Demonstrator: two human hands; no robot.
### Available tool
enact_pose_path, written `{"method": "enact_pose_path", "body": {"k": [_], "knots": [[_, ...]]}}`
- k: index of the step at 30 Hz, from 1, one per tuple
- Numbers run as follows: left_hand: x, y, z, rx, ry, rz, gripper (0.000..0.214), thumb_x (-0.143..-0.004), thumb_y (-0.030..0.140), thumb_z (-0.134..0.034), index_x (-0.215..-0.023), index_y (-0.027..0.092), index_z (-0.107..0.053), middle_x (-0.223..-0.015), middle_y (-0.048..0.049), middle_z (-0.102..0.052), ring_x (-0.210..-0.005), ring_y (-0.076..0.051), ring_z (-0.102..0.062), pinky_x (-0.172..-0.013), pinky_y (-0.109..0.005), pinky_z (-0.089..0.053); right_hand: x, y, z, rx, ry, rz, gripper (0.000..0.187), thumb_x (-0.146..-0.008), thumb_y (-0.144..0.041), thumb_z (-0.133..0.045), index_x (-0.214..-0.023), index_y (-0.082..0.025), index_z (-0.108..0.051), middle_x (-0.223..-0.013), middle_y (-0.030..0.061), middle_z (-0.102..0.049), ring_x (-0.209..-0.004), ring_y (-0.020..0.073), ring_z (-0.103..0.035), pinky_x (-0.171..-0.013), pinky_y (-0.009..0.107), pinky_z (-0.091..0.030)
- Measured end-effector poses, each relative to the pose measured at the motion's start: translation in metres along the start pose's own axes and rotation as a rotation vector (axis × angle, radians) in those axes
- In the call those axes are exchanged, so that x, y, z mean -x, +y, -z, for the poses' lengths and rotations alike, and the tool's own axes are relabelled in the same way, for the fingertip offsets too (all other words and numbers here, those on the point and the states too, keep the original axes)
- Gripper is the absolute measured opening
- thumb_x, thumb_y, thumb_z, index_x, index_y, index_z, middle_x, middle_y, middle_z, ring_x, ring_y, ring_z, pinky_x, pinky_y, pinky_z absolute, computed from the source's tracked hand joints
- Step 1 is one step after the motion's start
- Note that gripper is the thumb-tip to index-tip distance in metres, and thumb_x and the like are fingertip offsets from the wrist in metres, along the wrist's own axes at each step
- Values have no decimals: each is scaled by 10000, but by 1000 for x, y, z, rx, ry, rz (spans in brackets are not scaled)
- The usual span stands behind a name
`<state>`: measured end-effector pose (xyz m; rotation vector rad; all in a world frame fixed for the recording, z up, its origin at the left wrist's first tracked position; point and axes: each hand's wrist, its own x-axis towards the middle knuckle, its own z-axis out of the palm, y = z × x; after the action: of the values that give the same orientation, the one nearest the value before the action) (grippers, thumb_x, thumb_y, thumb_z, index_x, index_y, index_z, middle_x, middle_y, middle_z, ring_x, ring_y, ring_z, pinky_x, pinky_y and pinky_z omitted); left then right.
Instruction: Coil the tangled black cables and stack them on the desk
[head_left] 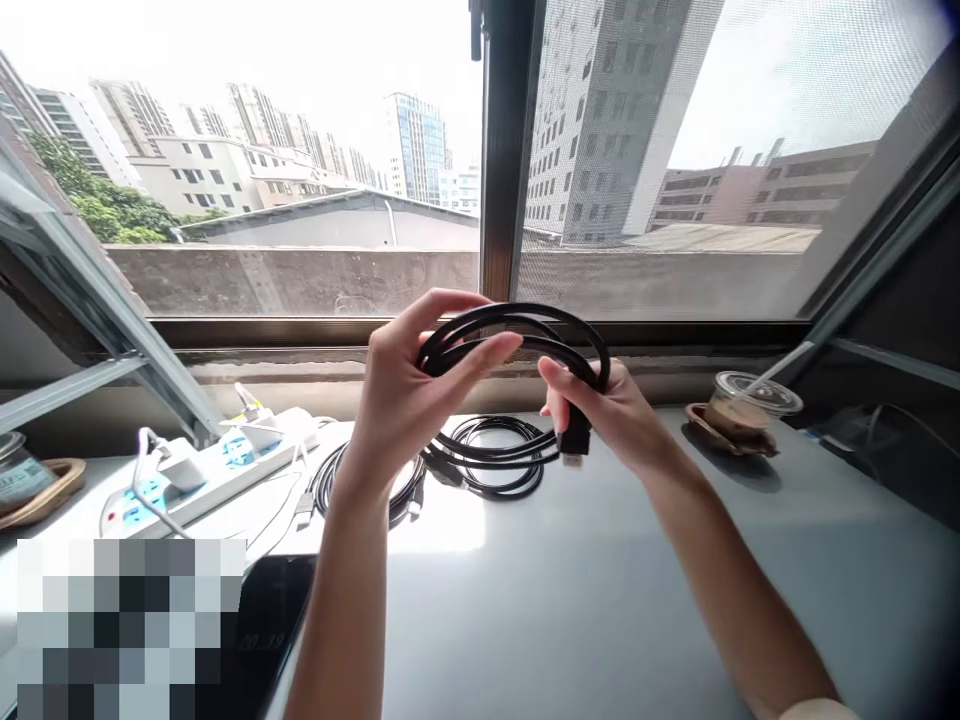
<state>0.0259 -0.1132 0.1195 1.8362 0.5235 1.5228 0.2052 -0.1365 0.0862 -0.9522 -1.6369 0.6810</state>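
I hold a coiled black cable (525,325) up above the grey desk (570,600), in front of the window. My left hand (409,390) is closed around the left side of the coil, thumb and fingers pinching the loops. The coil's right side sits in the closed fingers of my right hand (607,410), and the cable's black plug (574,440) points down below them. Two more coils of black cable (487,460) lie on the desk beneath my hands.
A white power strip (210,470) with plugged chargers lies at the left. A plastic cup with a straw (750,400) stands on a coaster at the right. A dark screen (262,620) lies at the front left, and a jar (19,475) stands at the far left edge.
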Motion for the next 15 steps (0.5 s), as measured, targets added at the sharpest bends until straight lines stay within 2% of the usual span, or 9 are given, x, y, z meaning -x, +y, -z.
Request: {"method": "enact_pose_path", "body": {"k": [3,6,8,10,11,13,15], "knots": [[-5,-20,7,6,-60,170,341,-755,498,-678,-729,164,-614,-488,51,-356,-376,-47,-274,-351,-211,-169,-1,7,-4,8,-49,-50,582,-875,-499,-491,-389,-178,-485,-414,-2,-463,-436,94,-455,-538,251,-410],[-7,-33,8,-80,-84,271,554,-750,586,-631,-491,161,-389,-477,52,-243,-384,-38,-228,-369,-216,-126,-3,12,-6,206,-4,-42,543,-872,-451,-507,-405,-176,-472,-434,7,-513,-444,98,-473,-538,247,-395],[-8,-38,6,-102,-53,317,631,-738,607,-630,-467,171,-263,-485,49,-206,-402,-33,-193,-385,-220,-100,-4,15,-6,392,60,-4,440,-846,-428,-547,-487,-176,-524,-486,4,-551,-471,108,-497,-531,246,-390],[-10,-41,5,-95,26,365,652,-724,604,-650,-469,176,-230,-489,46,-194,-414,-29,-165,-390,-223,-77,-5,18,-7,552,160,37,228,-790,-406,-618,-733,-185,-624,-626,2,-618,-525,125,-536,-528,248,-400],[-11,-42,5,-81,65,394,650,-722,597,-658,-469,177,-232,-490,45,-194,-416,-26,-155,-387,-223,-67,-6,20,-9,621,219,62,249,-757,-389,-653,-915,-197,-632,-738,11,-649,-564,138,-559,-529,251,-412],[-13,-42,5,2,98,450,631,-746,561,-659,-478,178,-236,-498,49,-179,-413,-19,-131,-375,-216,-49,-6,24,-12,730,289,137,549,-723,-337,-680,-1235,-233,-511,-994,50,-647,-659,165,-598,-523,258,-435],[-14,-39,6,149,48,501,600,-799,511,-630,-503,180,-226,-518,58,-150,-411,-14,-104,-357,-199,-37,-7,28,-15,812,307,236,672,-755,-279,-633,-1377,-263,-380,-1153,83,-584,-722,181,-612,-492,255,-434]]}}
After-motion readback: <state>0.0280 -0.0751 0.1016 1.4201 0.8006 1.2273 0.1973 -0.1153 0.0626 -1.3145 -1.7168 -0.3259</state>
